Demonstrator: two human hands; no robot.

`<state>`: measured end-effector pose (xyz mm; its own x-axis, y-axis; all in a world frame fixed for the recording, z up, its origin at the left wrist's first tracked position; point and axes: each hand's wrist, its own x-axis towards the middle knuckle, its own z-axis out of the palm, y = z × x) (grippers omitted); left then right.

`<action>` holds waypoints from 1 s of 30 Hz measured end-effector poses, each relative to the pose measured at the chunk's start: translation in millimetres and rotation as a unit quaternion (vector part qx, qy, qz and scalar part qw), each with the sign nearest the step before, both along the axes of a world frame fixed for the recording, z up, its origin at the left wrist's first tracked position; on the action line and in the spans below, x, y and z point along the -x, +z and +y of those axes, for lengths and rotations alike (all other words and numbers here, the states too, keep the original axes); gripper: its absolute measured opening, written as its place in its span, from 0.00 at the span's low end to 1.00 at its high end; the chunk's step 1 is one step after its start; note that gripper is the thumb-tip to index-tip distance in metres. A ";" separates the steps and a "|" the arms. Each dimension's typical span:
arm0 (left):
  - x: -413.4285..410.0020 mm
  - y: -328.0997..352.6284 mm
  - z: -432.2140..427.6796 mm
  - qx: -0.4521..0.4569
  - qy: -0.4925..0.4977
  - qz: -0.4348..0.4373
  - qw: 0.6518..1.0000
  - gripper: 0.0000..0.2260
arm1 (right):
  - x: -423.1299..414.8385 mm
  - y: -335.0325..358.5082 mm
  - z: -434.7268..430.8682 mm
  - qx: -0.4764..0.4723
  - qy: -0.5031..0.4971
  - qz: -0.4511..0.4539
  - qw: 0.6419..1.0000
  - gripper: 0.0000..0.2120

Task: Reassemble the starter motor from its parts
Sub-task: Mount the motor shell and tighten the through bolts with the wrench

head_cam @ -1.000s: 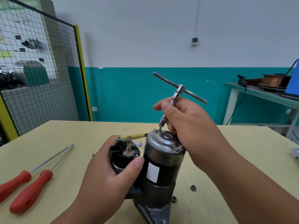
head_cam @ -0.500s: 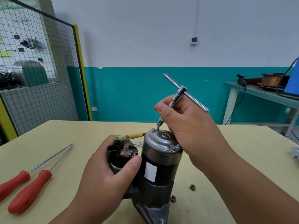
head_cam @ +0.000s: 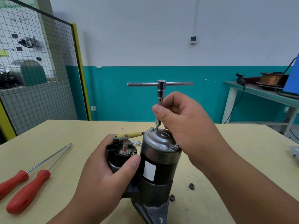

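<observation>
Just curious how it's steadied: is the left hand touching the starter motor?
Touching. Head view: the left hand grips the starter motor, thumb pressed against its side.

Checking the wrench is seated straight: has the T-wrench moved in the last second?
Yes. The T-wrench has swung from leaning right to upright; its crossbar now lies parallel to the teal wall band.

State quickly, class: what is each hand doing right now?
Left hand: grips the black cylindrical starter-motor solenoid.
Right hand: pinches the shaft of the chrome T-handle socket wrench.
</observation>
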<state>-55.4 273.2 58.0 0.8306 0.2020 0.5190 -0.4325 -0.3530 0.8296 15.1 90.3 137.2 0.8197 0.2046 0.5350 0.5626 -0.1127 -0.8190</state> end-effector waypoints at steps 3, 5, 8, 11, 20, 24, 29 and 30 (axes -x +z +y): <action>0.4 0.0 -0.6 0.008 -0.007 0.003 1.000 0.16 | 2.2 1.2 -0.6 0.004 -0.002 -0.002 1.000 0.05; 0.5 0.5 -0.1 0.003 -0.004 -0.001 1.000 0.16 | 2.8 1.3 -1.0 0.002 -0.007 0.003 1.000 0.07; 0.4 2.6 -0.2 -0.008 0.002 -0.004 1.000 0.16 | 2.7 0.5 -1.0 0.002 -0.019 0.023 1.000 0.11; 1.0 2.9 -0.3 -0.013 0.003 -0.006 1.000 0.16 | 2.2 -0.8 -0.9 -0.011 -0.012 0.033 0.999 0.13; 0.4 4.6 -0.5 -0.011 0.005 -0.017 1.000 0.14 | 1.9 0.4 -0.8 -0.009 -0.014 -0.005 1.000 0.09; 0.1 4.5 -0.8 -0.008 0.006 -0.015 1.000 0.15 | 2.3 -1.5 -0.3 -0.029 -0.022 0.021 0.999 0.08; 0.4 4.5 -0.6 -0.002 0.012 -0.015 1.000 0.15 | 3.2 -1.0 1.4 -0.034 -0.007 0.030 0.999 0.12; 0.5 4.4 -0.5 -0.003 0.014 -0.015 1.000 0.15 | 3.4 -0.5 1.8 -0.024 -0.010 0.019 0.999 0.12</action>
<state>-55.9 272.6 62.5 0.8089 0.2220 0.5445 -0.4470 -0.3694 0.8147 11.7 92.1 136.7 0.8437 0.1622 0.5117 0.5285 -0.0837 -0.8448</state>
